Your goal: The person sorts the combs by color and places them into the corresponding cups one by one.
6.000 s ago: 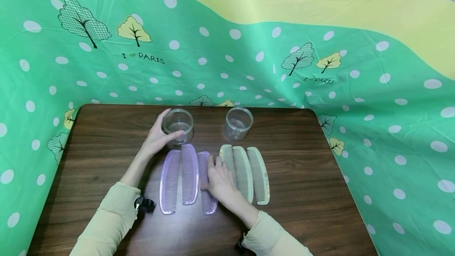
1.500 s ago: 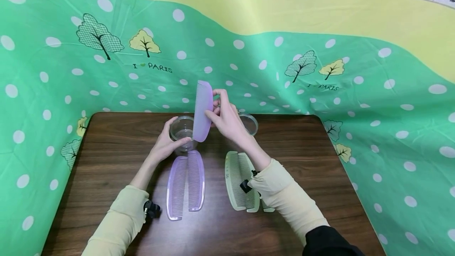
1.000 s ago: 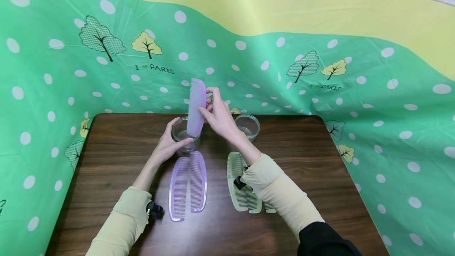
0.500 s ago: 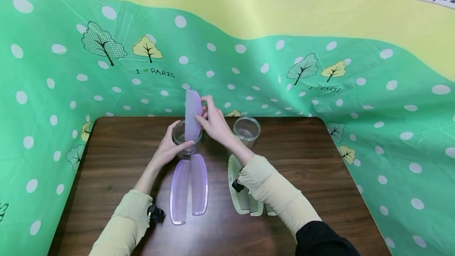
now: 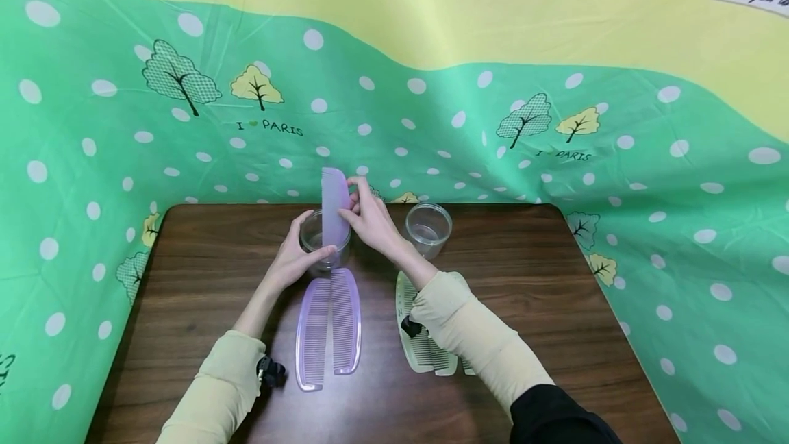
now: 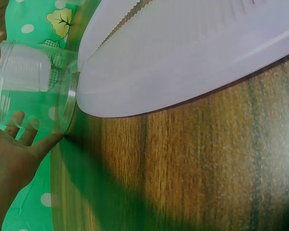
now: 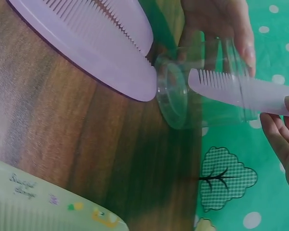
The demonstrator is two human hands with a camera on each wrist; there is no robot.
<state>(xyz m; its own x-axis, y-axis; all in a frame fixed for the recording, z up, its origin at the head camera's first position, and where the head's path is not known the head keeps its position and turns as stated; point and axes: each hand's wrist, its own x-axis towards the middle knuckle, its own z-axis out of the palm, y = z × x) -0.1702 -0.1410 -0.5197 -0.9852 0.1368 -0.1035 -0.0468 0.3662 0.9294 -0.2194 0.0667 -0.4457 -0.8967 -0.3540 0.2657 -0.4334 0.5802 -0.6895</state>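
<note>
My right hand (image 5: pixel 364 214) pinches a purple comb (image 5: pixel 334 207) upright, its lower end inside a clear plastic cup (image 5: pixel 323 242) on the brown table (image 5: pixel 524 307). The right wrist view shows the purple comb (image 7: pixel 241 91) reaching into the clear cup (image 7: pixel 202 82). My left hand (image 5: pixel 296 259) grips that cup from the left side, and in the left wrist view the left hand's fingers (image 6: pixel 19 139) are curled round the cup (image 6: pixel 33 91). Two more purple combs (image 5: pixel 329 327) lie flat side by side just in front of the cup.
A second clear cup (image 5: pixel 428 228) stands to the right, holding nothing. Pale green combs (image 5: pixel 419 344) lie in front of it, partly under my right sleeve. A green dotted cloth (image 5: pixel 123 142) rises around the table's back and sides.
My right hand picked a purple comb off the table, raised it upright and has been lowering it into the left cup. The left hand has kept its grip on the cup.
</note>
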